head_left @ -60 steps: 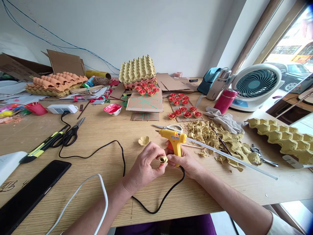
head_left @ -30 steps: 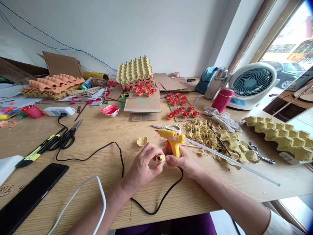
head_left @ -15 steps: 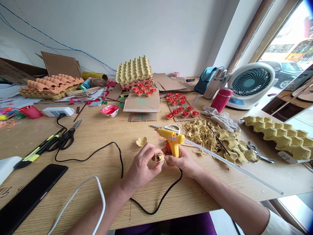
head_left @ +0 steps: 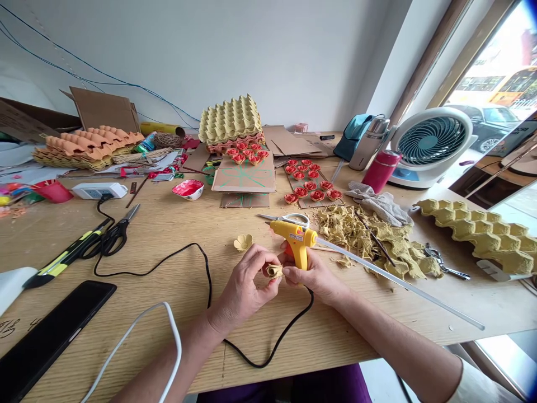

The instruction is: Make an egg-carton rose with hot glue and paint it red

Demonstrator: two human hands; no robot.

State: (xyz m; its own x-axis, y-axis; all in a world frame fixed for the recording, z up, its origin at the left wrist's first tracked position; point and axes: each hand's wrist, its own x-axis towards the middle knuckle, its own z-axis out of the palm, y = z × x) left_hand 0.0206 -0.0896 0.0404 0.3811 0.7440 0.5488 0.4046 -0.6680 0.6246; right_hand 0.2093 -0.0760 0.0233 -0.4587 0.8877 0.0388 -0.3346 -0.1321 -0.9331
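Your left hand [head_left: 245, 282] pinches the bud [head_left: 274, 271] above the surface [head_left: 168, 235]; your right hand [head_left: 323, 280] wraps the handle of the gun [head_left: 297, 240], at the bud's one o'clock. The bud looks light, stiffish and easily crushed: pinch its outer sides gently, sparing the curled rim. The cup [head_left: 243, 242] sits at ten o'clock.

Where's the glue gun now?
In the head view, the glue gun is right of centre, in the right hand, in front of the white-handled scissors.
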